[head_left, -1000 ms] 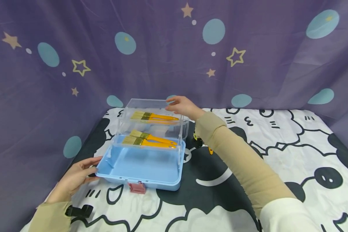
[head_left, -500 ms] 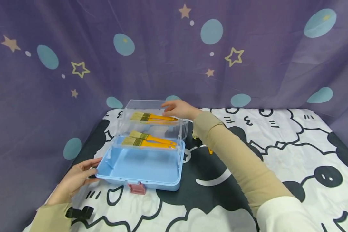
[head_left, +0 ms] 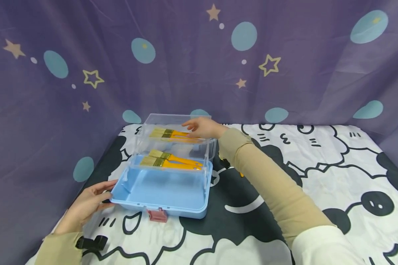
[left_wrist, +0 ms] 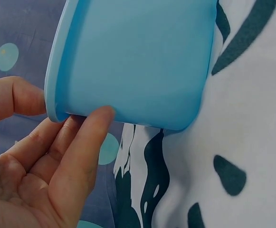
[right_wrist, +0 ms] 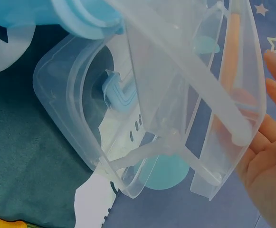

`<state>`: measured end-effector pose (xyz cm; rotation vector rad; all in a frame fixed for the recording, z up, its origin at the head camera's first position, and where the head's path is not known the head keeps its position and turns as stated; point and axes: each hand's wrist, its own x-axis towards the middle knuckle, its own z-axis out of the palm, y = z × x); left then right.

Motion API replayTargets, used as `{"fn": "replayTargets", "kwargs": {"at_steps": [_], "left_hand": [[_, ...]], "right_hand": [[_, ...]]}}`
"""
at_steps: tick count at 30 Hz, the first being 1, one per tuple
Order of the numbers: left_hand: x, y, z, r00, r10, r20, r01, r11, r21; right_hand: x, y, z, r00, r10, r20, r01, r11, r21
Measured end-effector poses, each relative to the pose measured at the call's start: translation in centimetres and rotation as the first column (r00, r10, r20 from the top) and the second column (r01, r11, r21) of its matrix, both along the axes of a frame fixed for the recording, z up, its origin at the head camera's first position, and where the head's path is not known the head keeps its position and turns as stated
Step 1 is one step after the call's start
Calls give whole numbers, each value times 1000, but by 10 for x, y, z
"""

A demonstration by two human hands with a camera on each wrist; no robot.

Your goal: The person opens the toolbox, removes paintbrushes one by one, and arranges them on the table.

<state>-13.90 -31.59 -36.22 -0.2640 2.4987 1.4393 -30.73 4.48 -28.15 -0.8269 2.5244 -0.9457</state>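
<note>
Purple starry curtain [head_left: 185,66] behind; cartoon tablecloth [head_left: 318,165]; black clip [head_left: 91,242].

The left hand [head_left: 87,205] lies low and near, fingers relaxed and spread (thumb tip pressing forward). The right arm stretches far ahead, right hand [head_left: 202,128] flat, fingers straight.

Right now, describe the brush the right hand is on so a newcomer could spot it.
Find the light-blue toolbox at the table's left, opened into tiers. In its top clear tray lies a yellow-handled brush, under the right hand. The other brushes sit one tier lower.
</note>
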Motion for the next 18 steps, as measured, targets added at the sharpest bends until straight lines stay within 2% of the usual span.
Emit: {"fn": "replayTargets", "kwargs": {"at_steps": [9, 18], "left_hand": [[4, -1, -1, 1000, -7, 1, 7, 1000, -1], [0, 1, 0, 999, -21, -28, 21, 1000, 2]], "right_hand": [[-2, -2, -4, 1000, 10, -11, -10, 999, 41], [-2, -2, -6, 994, -3, -111, 16, 993, 116]]}}
